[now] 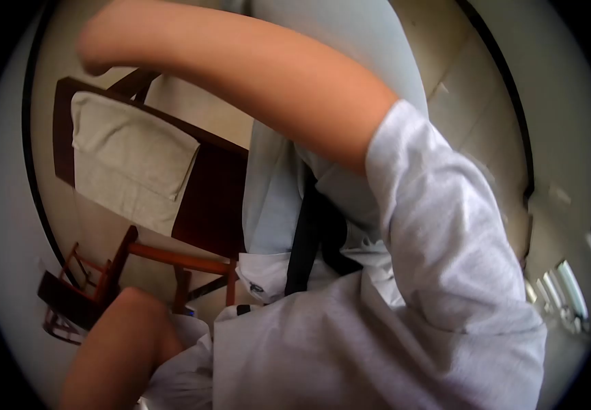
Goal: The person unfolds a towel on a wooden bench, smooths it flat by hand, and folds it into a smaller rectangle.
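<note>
Neither of my hands shows in this view. My right arm (241, 65), bare below a grey short sleeve (445, 225), stretches across the top to a rounded bend at the upper left. At the lower left, my bent left arm (121, 348) runs out of the picture. What my hands hold or touch is hidden. Below me are my grey shirt (322, 348) and light blue trousers (268, 184), with a black strap (303, 239) hanging in front. Nearest to my right arm is a beige cloth (131, 157) draped over dark wooden furniture (213, 195).
A reddish-brown wooden chair (172, 256) stands at the left, beyond my left arm. Farther off is another dark wooden piece (70, 301). Pale floor tiles (473, 116) run along the right. Several blurred pale objects (561, 294) lie by the right edge.
</note>
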Demonstrator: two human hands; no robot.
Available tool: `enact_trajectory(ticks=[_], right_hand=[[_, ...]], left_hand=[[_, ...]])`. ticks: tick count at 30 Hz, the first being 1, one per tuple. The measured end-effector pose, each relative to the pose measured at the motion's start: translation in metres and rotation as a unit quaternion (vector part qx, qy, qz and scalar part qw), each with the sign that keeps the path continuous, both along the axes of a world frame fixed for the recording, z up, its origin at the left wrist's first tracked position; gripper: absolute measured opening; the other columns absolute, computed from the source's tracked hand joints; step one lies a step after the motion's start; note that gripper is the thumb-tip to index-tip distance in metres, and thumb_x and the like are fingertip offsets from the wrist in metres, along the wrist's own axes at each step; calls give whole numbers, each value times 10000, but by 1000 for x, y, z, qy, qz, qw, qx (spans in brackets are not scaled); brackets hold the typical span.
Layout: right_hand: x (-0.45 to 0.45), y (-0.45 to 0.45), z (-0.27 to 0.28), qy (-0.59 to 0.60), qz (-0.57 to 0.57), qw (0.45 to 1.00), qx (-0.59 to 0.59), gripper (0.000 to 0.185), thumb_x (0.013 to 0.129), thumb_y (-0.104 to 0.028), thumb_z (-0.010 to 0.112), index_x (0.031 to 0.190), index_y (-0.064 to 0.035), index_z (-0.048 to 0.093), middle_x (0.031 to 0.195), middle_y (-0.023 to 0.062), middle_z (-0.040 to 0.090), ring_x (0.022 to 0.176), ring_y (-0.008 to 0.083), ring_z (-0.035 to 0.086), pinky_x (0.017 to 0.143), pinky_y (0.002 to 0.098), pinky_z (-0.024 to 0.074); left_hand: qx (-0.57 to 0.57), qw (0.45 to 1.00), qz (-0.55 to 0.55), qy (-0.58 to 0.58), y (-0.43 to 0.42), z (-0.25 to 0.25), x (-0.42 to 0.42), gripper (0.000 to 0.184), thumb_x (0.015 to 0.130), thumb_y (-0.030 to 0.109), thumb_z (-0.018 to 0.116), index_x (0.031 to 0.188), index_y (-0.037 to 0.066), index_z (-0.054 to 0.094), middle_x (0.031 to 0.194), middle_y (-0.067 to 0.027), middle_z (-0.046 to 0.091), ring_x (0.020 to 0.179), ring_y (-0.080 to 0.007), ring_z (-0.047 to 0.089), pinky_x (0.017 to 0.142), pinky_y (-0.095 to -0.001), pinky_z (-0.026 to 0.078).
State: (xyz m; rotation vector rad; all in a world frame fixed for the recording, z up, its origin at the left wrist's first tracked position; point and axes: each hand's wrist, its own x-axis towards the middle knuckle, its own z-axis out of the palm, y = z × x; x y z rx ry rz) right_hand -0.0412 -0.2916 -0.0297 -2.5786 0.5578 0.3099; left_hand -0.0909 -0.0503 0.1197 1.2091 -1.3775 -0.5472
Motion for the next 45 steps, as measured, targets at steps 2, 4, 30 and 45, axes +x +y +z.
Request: enact_trajectory(ticks=[2, 4, 30, 45], right_hand=[[11, 19, 0, -5, 47, 999, 3, 426, 969, -390, 542, 1352, -231, 635, 1389, 57, 612, 1287, 326, 546, 1061, 634, 333], [-8, 19, -3, -1, 52, 999, 14, 428, 968, -395, 543, 1353, -232, 633, 1387, 59, 613, 1286, 327, 546, 1062, 634, 332], [-2, 10, 11, 93, -2, 991, 96, 461, 963, -454, 546, 1365, -239, 610, 1358, 83, 625, 1274, 349, 552, 1078, 635, 319], [6, 23, -5, 156, 17, 981, 117, 495, 966, -502, 539, 1391, -251, 576, 1338, 97, 633, 1272, 360, 552, 1095, 631, 308]], left_hand=[[-10, 999, 35, 3, 4, -5, -1, 85, 904, 73, 644, 939, 5, 684, 908, -65, 665, 834, -176, 612, 786, -310, 494], [4, 998, 55, 3, -6, -11, -3, 81, 902, 70, 648, 935, 6, 684, 904, -62, 664, 830, -172, 611, 782, -307, 494], [263, 870, 173, -380, 31, -232, 4, 121, 799, 41, 743, 906, 49, 688, 846, -101, 675, 742, -236, 682, 686, -329, 550], [287, 788, 544, 36, 71, -253, 109, 166, 942, 176, 669, 977, 15, 676, 860, -19, 625, 738, -120, 554, 676, -265, 474]])
